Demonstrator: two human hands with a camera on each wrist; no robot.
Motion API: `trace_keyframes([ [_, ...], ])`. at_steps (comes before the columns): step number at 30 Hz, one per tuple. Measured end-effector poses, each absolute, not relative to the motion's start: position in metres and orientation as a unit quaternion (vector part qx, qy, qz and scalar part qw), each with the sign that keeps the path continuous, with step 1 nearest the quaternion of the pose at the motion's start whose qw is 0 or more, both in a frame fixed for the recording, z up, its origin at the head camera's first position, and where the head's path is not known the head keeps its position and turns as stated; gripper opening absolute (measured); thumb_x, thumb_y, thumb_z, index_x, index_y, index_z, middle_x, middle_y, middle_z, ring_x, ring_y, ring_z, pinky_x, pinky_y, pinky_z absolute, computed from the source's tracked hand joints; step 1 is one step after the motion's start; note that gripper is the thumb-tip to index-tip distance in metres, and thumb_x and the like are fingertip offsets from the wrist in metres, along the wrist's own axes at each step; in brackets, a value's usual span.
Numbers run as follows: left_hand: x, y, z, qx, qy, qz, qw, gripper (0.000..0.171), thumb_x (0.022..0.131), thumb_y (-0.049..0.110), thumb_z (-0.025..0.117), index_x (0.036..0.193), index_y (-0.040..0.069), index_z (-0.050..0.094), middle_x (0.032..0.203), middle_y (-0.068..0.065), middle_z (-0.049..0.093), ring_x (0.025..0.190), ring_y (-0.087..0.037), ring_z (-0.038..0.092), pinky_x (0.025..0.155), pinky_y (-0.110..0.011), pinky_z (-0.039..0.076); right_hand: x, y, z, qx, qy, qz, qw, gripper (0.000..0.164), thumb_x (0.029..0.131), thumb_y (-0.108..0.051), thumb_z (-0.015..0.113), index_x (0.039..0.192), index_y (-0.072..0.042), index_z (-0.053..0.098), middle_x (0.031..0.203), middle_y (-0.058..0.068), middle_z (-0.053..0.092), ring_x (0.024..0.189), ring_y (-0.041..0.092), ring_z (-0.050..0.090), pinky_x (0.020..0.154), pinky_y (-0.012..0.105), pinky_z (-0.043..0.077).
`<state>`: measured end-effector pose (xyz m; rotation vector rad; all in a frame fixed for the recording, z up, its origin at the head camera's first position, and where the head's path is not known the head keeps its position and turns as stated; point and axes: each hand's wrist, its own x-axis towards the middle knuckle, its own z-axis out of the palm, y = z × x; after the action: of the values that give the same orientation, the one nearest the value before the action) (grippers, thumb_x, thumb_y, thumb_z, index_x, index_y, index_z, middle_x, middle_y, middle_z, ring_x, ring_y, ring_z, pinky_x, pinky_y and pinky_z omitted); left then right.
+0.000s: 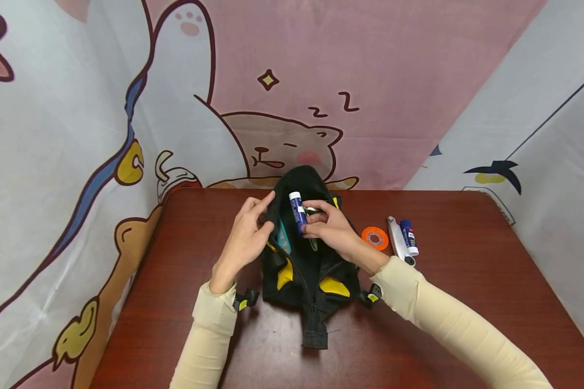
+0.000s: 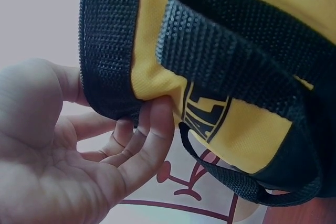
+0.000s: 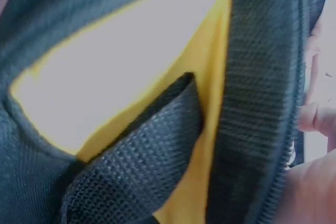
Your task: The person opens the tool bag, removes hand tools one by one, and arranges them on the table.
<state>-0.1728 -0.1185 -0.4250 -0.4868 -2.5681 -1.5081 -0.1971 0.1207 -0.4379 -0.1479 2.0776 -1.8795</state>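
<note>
- I judge that I am at the step of handling a glue stick [image 1: 298, 212] at the mouth of a small black and yellow backpack [image 1: 304, 270]; whether it is going in or coming out, one moment cannot tell me.
- My right hand [image 1: 333, 229] pinches the glue stick between thumb and fingers, its white end up, above the unzipped opening.
- My left hand [image 1: 245, 237] grips the left rim of that opening; my wrist view shows a fingertip pressed into the yellow cloth beside the zip band.
- The backpack sits on the tabletop [image 1: 443, 302], its top reaching the middle of the far edge, its black webbing strap [image 1: 315, 330] pointing toward the near side.
- Inside the mouth, by the left rim, there is something teal [image 1: 283, 236]; I cannot make out what it is.
- Between the backpack and the tabletop's right edge lie an orange tape roll [image 1: 375, 230], a pale slim tool [image 1: 397, 236] I cannot name, and a second glue stick [image 1: 409, 237] just beside that tool.
- As I see it, the next move calls for a steady left grip so the rim stays wide, and a right-hand path that clears the zip.
- The soft cloth could fold inward and snag the glue stick if my left fingers slackened.
</note>
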Motion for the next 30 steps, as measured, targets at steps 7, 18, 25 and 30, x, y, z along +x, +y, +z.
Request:
trace_keyframes([
  [7, -0.173, -0.120, -0.425, -0.162, -0.852, -0.495, 0.064, 0.068, 0.099, -0.001, 0.060, 0.166, 0.005, 0.051, 0.121, -0.015, 0.056, 0.098, -0.030, 0.060, 0.087, -0.042, 0.050, -0.179, 0.134, -0.425, -0.090, 0.710, -0.683, 0.144, 0.068, 0.096, 0.005, 0.069, 0.162, -0.001, 0.050, 0.119, 0.016, 0.064, 0.096, 0.016, 0.071, 0.093, 0.033, 0.064],
  [18, -0.173, -0.117, -0.426, -0.168, -0.849, -0.497, 0.058, 0.068, 0.099, -0.002, 0.060, 0.166, 0.005, 0.050, 0.121, -0.015, 0.055, 0.098, -0.031, 0.060, 0.088, -0.042, 0.050, -0.162, 0.176, -0.413, -0.090, 0.689, -0.716, 0.072, 0.065, 0.100, 0.009, 0.068, 0.161, -0.004, 0.051, 0.116, 0.007, 0.068, 0.101, 0.016, 0.072, 0.094, 0.034, 0.064],
  [25, -0.174, -0.118, -0.427, -0.168, -0.850, -0.496, 0.061, 0.068, 0.099, -0.003, 0.060, 0.166, 0.004, 0.050, 0.121, -0.016, 0.055, 0.099, -0.032, 0.060, 0.088, -0.043, 0.050, -0.158, 0.208, -0.411, -0.064, 0.694, -0.717, 0.024, 0.061, 0.101, 0.006, 0.071, 0.157, -0.013, 0.057, 0.114, 0.003, 0.071, 0.098, 0.015, 0.074, 0.082, 0.024, 0.062],
  [30, -0.173, -0.117, -0.427, -0.167, -0.849, -0.498, 0.062, 0.068, 0.098, -0.003, 0.060, 0.166, 0.004, 0.051, 0.120, -0.016, 0.055, 0.099, -0.032, 0.060, 0.088, -0.043, 0.050, -0.155, 0.237, -0.415, -0.054, 0.688, -0.723, -0.015, 0.062, 0.101, 0.011, 0.069, 0.157, -0.012, 0.059, 0.113, 0.003, 0.071, 0.098, 0.013, 0.073, 0.088, 0.023, 0.062],
])
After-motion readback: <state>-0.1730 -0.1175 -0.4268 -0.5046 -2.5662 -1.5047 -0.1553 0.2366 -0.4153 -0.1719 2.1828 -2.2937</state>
